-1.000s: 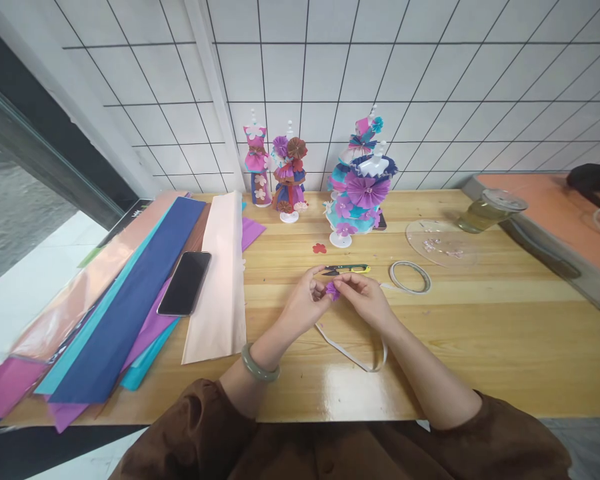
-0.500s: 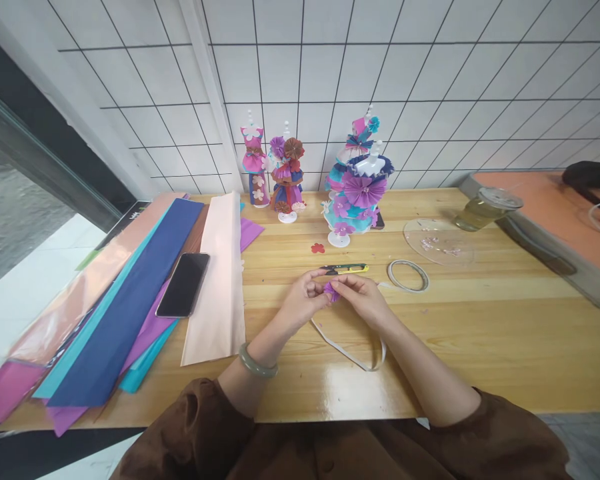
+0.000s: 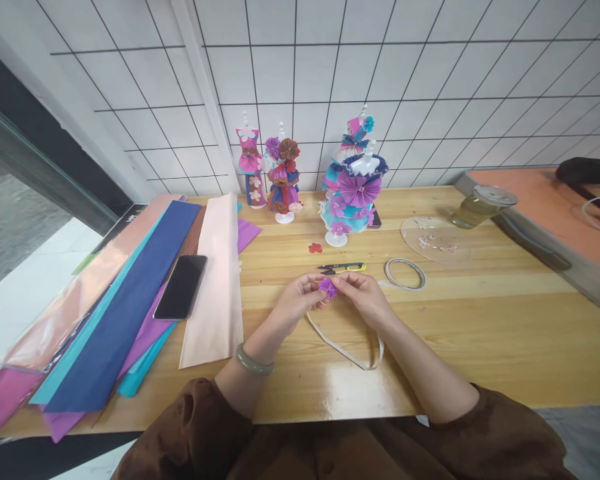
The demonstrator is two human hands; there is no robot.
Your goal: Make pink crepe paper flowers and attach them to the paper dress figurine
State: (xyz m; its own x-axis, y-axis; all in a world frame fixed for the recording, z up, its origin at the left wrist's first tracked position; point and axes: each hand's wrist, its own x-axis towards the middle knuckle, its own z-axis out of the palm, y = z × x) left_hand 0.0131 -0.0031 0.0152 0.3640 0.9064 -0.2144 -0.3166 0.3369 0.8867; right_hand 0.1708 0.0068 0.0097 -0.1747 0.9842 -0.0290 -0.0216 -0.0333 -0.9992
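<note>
Both hands meet over the middle of the wooden table (image 3: pixel 480 333). My left hand (image 3: pixel 296 301) and my right hand (image 3: pixel 364 297) pinch a small purple pleated paper rosette (image 3: pixel 327 287) between their fingertips. A white strip of tape backing (image 3: pixel 347 350) loops on the table just under my wrists. Yellow-handled thread snips (image 3: pixel 341 268) lie just beyond the hands, with a roll of double-sided tape (image 3: pixel 405 274) to their right and a small red paper flower (image 3: pixel 315 248) farther back.
Long sheets of coloured crepe paper (image 3: pixel 120 307) lie at the left with a black phone (image 3: pixel 181 295) on them. Three paper-dressed mannequins (image 3: pixel 353 190) stand at the wall. A clear plate (image 3: pixel 435 239) and a glass of tea (image 3: pixel 480 207) sit at right.
The hands have turned the purple rosette so its face shows more fully; they stay in the same spot. The view shifted slightly.
</note>
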